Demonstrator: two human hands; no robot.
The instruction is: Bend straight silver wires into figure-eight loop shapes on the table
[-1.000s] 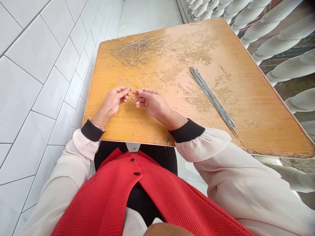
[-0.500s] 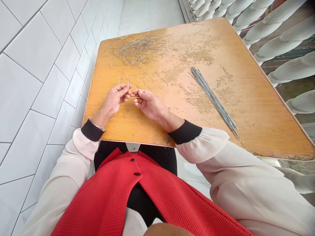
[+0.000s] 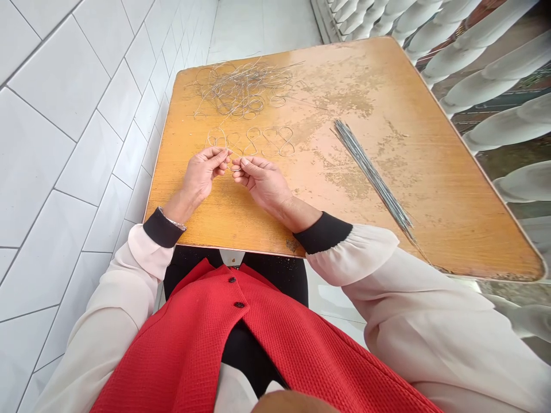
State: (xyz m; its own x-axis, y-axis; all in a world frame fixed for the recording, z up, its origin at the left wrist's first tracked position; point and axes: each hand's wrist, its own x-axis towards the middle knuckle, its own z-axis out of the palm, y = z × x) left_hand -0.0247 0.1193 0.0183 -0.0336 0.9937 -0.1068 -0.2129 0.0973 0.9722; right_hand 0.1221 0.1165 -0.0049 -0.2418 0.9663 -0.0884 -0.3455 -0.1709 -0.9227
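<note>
A thin metal wire (image 3: 226, 139) is pinched between both hands, with a curved loop of it rising above the left fingertips. My left hand (image 3: 205, 168) grips it between thumb and forefinger. Close beside, my right hand (image 3: 262, 179) is closed on the same wire, and a small bend shows at its fingertips. Just beyond the hands, several wires bent into S and figure-eight curves (image 3: 253, 137) lie on the wooden table (image 3: 465, 229). Where exactly the held wire ends is hidden by the fingers.
A tangled pile of curled wires (image 3: 245, 86) lies at the table's far left. To the right rests a bundle of straight grey wires (image 3: 372, 175). A white tiled wall (image 3: 64, 132) runs along the left, and a white baluster railing (image 3: 486, 86) along the right.
My right fingers have turned slightly, and a small loop of wire now shows at their tips. My left hand has barely moved. The view has shifted a little.
</note>
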